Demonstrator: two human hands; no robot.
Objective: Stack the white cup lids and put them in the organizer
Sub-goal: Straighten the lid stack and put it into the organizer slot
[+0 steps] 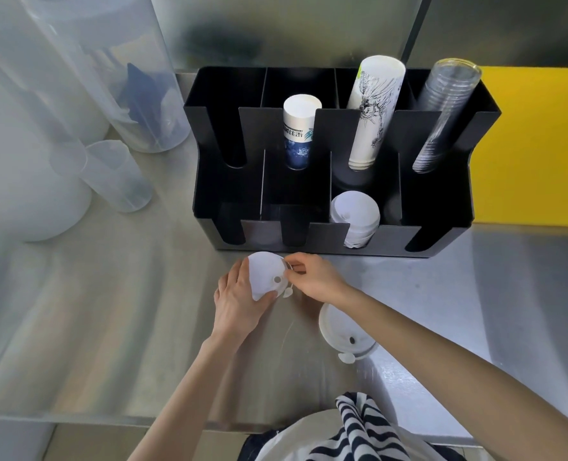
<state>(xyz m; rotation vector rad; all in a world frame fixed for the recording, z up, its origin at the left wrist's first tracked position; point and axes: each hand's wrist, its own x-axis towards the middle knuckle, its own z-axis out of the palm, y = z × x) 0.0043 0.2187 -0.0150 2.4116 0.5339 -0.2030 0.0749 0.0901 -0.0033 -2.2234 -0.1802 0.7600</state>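
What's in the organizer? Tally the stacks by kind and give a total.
Paper cup stacks: 2
Clear cup stacks: 1
Lid stacks: 1
Total: 4

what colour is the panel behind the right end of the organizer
Bright yellow: the panel sits behind the black organizer, clearest in the head view.
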